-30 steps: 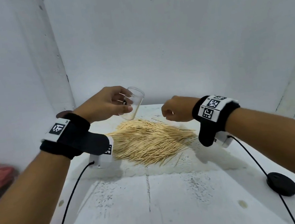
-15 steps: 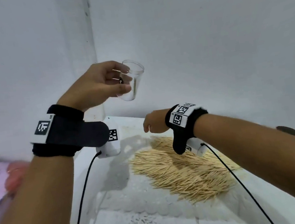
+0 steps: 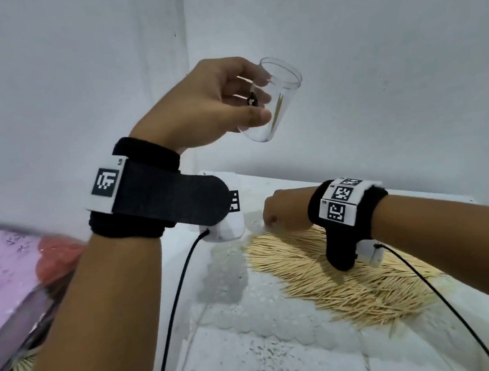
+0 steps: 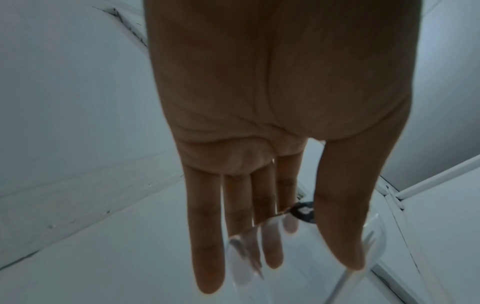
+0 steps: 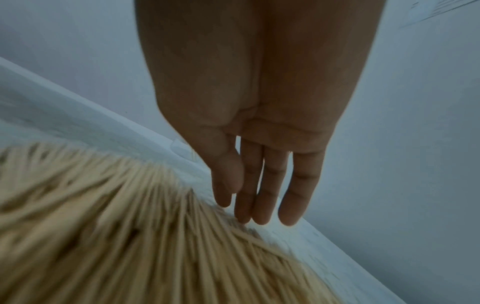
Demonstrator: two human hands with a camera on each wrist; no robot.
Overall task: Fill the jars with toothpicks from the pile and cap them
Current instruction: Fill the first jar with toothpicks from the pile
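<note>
Filling under way: left hand (image 3: 211, 103) gripping clear plastic jar (image 3: 272, 98) aloft, right hand (image 3: 286, 211) loosely open at pale toothpick pile (image 3: 340, 275) near tabletop (image 3: 259, 368) far edge; next, pinching a bunch.

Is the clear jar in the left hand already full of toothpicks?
No, the jar held up by the left hand looks almost empty, with only a toothpick or two showing through its clear wall.

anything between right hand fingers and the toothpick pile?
Nothing. In the right wrist view the right hand has its fingers straight, tips right at the far edge of the toothpick pile; actual contact is too blurred to tell.
</note>
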